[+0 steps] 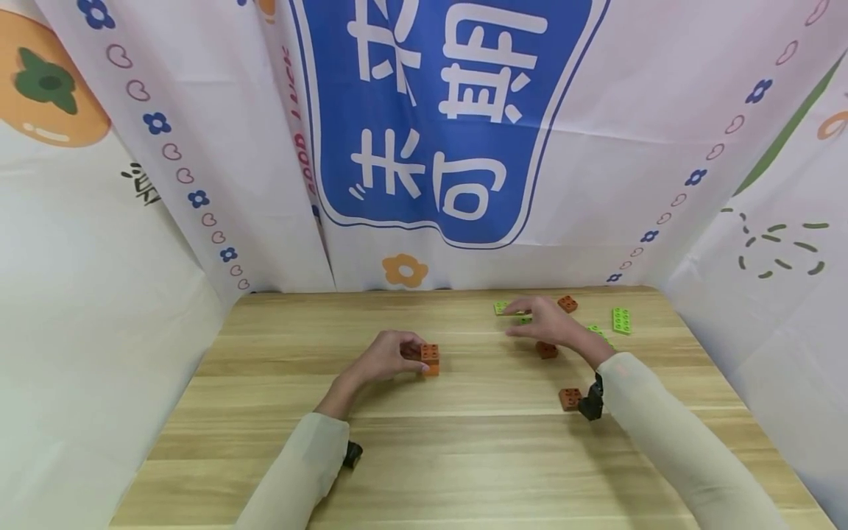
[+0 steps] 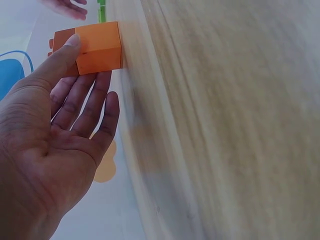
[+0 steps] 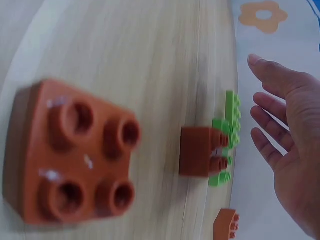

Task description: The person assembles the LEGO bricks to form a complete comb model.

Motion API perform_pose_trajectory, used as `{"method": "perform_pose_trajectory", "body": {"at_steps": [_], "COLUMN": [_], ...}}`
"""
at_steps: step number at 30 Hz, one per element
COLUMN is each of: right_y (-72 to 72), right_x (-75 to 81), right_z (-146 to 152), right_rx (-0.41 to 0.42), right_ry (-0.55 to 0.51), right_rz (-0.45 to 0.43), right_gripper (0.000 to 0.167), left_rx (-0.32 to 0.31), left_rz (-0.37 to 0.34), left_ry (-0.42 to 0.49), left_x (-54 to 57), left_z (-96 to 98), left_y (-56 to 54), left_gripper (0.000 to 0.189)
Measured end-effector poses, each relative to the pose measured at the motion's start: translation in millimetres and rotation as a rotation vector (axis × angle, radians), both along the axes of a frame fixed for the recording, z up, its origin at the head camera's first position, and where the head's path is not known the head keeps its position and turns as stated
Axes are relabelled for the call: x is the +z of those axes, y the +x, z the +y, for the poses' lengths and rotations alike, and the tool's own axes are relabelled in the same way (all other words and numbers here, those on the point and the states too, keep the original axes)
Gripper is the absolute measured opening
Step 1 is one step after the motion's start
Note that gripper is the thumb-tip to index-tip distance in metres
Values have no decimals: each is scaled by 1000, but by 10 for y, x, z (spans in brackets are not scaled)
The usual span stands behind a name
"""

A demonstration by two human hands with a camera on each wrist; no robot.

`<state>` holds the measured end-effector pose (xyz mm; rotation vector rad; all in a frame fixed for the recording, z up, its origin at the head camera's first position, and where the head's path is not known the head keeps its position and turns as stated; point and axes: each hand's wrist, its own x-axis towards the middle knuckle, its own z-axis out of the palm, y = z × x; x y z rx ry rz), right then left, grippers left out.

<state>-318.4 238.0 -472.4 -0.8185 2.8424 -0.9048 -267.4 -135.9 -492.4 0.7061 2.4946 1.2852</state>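
My left hand [image 1: 384, 357] pinches a stack of two toy building bricks between thumb and fingers, near the table's middle. A brown brick [image 1: 430, 351] forms the top of the stack and an orange brick [image 2: 100, 47] its lower part. To the right, my right hand [image 1: 546, 320] hovers over the far bricks with its fingers relaxed and holding nothing. Below it lie a green brick [image 1: 500, 308] and a brown brick [image 1: 546, 350]. Several green studded pieces [image 3: 231, 112] appear past the brown one in the right wrist view.
Another brown brick [image 1: 570, 399] lies by the right wrist, large in the right wrist view. Farther back are a brown brick [image 1: 567, 303] and a long green brick [image 1: 621, 320]. A printed cloth [image 1: 278, 243] hangs behind the wooden table [image 1: 278, 316].
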Motion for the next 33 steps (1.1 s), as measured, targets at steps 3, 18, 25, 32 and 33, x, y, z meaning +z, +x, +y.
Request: {"method": "perform_pose_trajectory", "body": {"at_steps": [3,18,25,32,33], "right_y": [-34,-99,-117,-135,-138], "right_x": [-25,-106,-190,-233,-236], "right_z": [62,343,454,491,489], "right_rx": [-6,-43,-78,-78,-72], "right_ry": [15,62,79,77,76], "right_rz": [12,21,-6,-4,1], "right_gripper": [43,38,40,40,40], "left_rx": [10,9,21,15,15], "left_rz": [-15,-5,12,30,34], "left_ry": [3,16,-10,-13,-16], "left_x": [-4,1,-12,1,0], "left_z": [-6,-2,1,6,5], "left_y": [8,12,19,24,22], "left_gripper": [31,25,26,26,26]}}
